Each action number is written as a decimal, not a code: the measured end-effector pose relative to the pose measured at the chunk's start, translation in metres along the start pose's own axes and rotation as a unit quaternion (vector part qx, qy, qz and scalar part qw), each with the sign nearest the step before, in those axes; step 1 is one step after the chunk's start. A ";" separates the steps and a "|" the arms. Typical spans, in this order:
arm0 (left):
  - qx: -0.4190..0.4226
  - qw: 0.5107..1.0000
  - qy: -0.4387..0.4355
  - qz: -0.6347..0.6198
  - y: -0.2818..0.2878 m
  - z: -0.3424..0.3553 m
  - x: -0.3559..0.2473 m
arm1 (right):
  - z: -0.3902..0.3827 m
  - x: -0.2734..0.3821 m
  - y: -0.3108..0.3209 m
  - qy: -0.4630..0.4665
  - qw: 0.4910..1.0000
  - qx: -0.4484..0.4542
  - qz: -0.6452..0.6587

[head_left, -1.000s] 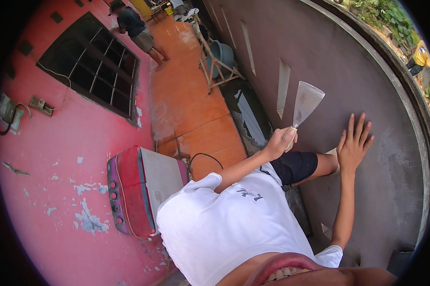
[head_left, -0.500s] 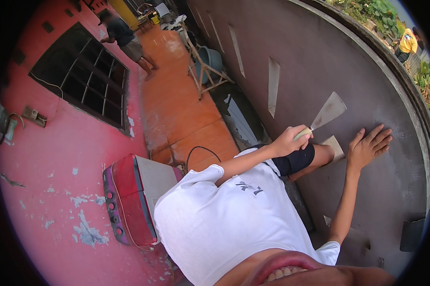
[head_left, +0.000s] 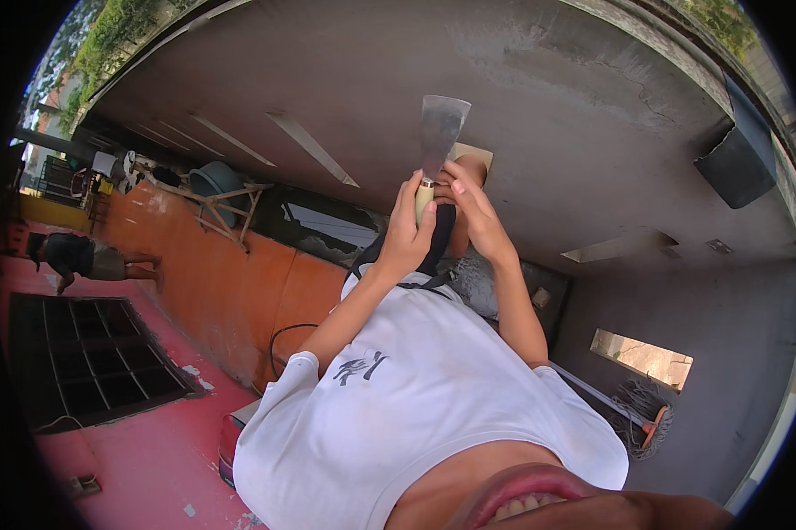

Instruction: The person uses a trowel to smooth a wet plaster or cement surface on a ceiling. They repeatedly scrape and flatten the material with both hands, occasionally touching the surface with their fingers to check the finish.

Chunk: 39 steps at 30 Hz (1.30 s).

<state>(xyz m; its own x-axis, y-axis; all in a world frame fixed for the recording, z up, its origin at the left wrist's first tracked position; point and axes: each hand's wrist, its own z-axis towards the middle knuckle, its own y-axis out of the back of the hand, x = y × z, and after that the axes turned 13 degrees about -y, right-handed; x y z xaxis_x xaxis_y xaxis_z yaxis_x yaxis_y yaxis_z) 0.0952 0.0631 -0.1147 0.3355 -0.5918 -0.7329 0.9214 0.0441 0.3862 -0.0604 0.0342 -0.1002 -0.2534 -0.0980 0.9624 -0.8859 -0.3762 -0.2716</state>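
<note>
My left hand [head_left: 407, 228] is closed around the pale handle of a putty knife [head_left: 444, 124]. Its wide, flat metal blade points up, away from me, in front of the grey wall. My right hand [head_left: 481, 216] has come alongside, its fingers stretched out and their tips at the neck of the putty knife, close to the left fingers. Whether those tips press on the metal or on my left fingers cannot be made out. Behind both hands rises the dark grey wall [head_left: 539, 115], with paler scuffed patches near its top.
Slanted slots [head_left: 314, 148] cut through the wall. A dark panel [head_left: 742, 159] juts out at upper right; a mop [head_left: 642, 415] leans in the right corner. A wooden stand [head_left: 212, 208] and a blue-grey tub [head_left: 217, 185] are left. Beyond, another person [head_left: 75, 256] stands by a barred window [head_left: 93, 358].
My right hand has left the wall and moved in beside my left hand. The putty knife has swung to point more upright. The view has turned toward the right end of the wall.
</note>
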 end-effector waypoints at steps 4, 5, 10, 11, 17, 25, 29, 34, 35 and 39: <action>0.034 0.971 0.043 -0.231 -0.039 0.021 -0.013 | -0.008 0.045 0.015 0.028 0.974 -0.157 -0.162; 0.031 0.945 0.116 -0.306 -0.045 0.027 -0.023 | -0.006 0.048 0.020 0.038 0.961 -0.191 -0.197; 0.016 0.898 0.124 -0.421 -0.072 0.041 -0.015 | 0.001 0.051 0.046 0.084 0.936 -0.252 -0.229; 0.000 0.904 0.121 -0.410 -0.077 0.042 -0.013 | 0.005 0.047 0.050 0.095 0.943 -0.245 -0.206; -0.054 0.923 0.118 -0.362 -0.096 0.046 -0.009 | 0.036 0.050 0.030 0.084 0.967 -0.224 -0.086; -0.091 0.939 0.086 -0.321 -0.100 0.060 -0.010 | 0.047 0.087 0.039 -0.011 0.978 -0.142 -0.155; -0.091 0.938 0.113 -0.314 -0.085 0.066 -0.014 | 0.061 0.083 0.031 -0.012 0.986 -0.133 -0.097; -0.094 0.941 0.126 -0.299 -0.078 0.067 -0.021 | 0.059 0.084 0.026 -0.029 0.990 -0.125 -0.066; -0.103 0.940 0.134 -0.298 -0.074 0.074 -0.024 | 0.062 0.089 0.022 -0.030 0.990 -0.124 -0.068; -0.088 0.925 0.145 -0.341 -0.064 0.071 -0.022 | 0.068 0.088 0.015 -0.002 0.985 -0.145 -0.093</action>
<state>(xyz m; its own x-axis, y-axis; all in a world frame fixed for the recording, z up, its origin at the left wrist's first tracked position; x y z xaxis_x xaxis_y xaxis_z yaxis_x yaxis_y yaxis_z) 0.0152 0.0157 -0.0837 -0.3198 -0.2903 -0.9019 0.9474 -0.1136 -0.2993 -0.0695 -0.0430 -0.0189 -0.0755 -0.0553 0.9956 -0.9908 -0.1084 -0.0812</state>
